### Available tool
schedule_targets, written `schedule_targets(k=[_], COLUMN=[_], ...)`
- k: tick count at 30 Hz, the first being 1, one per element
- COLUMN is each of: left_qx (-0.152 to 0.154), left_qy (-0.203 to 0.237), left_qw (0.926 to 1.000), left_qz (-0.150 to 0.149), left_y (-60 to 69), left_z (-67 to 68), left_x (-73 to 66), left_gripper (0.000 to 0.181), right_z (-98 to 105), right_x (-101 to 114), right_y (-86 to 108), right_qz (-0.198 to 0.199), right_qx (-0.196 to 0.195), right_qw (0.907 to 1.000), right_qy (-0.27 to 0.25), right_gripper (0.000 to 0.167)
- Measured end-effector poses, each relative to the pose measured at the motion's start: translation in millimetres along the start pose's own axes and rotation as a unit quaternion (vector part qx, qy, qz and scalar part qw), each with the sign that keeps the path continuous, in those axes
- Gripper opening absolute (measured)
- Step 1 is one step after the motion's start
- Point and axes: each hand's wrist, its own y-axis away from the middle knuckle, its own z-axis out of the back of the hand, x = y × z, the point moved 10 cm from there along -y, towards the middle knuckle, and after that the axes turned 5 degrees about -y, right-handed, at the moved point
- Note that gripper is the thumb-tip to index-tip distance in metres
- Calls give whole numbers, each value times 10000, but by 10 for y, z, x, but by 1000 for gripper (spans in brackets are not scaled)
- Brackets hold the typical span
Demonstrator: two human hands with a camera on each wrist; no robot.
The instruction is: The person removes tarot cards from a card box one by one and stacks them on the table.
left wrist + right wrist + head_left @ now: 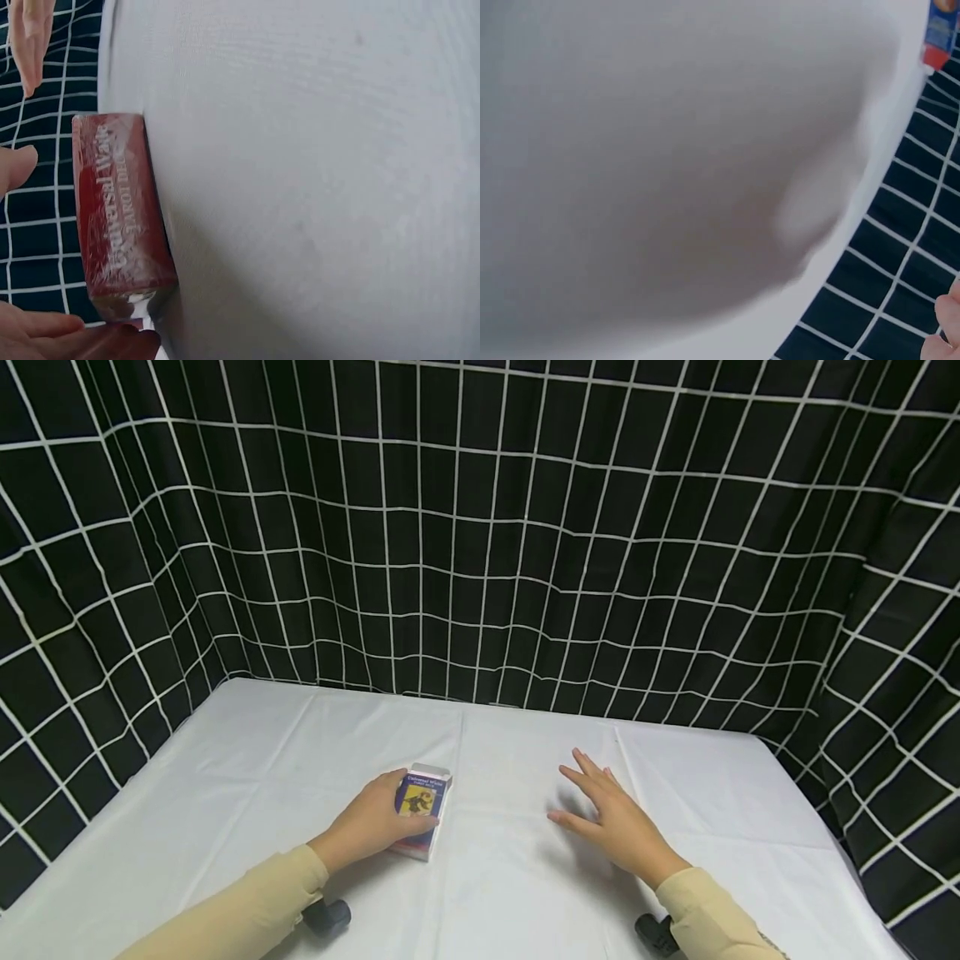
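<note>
A tarot deck box (422, 802) with a dark blue front and an open white flap lies on the white-covered table. My left hand (382, 817) is at its left side, fingers by the edge and thumb reaching over the front. From the left wrist, the red end of the tarot deck box (120, 202) faces me; a gap shows between it and the thumb (16, 166), while the fingers (75, 337) lie close to its side. My right hand (618, 822) hovers over the cloth with spread fingers, holding nothing. Part of the box (939, 34) appears in the right wrist view's corner.
The white cloth (525, 893) covers the table and has fold lines. Black curtains with a white grid (487, 543) stand behind it and along both sides. Dark devices sit under the left wrist (327, 918) and right wrist (657, 935).
</note>
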Motion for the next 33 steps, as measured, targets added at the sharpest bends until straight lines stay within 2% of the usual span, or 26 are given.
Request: schedule_targets(k=[9,17,24,33], left_qx=[-156,-302,-377,-26], left_qy=[172,219,-188,-233], left_qw=[9996,9993,9991,9992], left_qz=[138,100,-2,-315], left_y=[-13,-23,-36,-102], left_z=[-54,-68,-128,-227], left_x=[43,20,-54,-109], left_gripper=[97,97,97,93], right_z=[-61,-96,-103,-152], right_x=[122,126,157,235], right_y=[19,53,61,79], right_qz=[42,-28,-32,-152], right_qx=[-50,-71,-140,-98], right_qw=[9998,9996,9990,9970], right_qy=[-173,-286,-419,-758], right_gripper=[74,72,71,68])
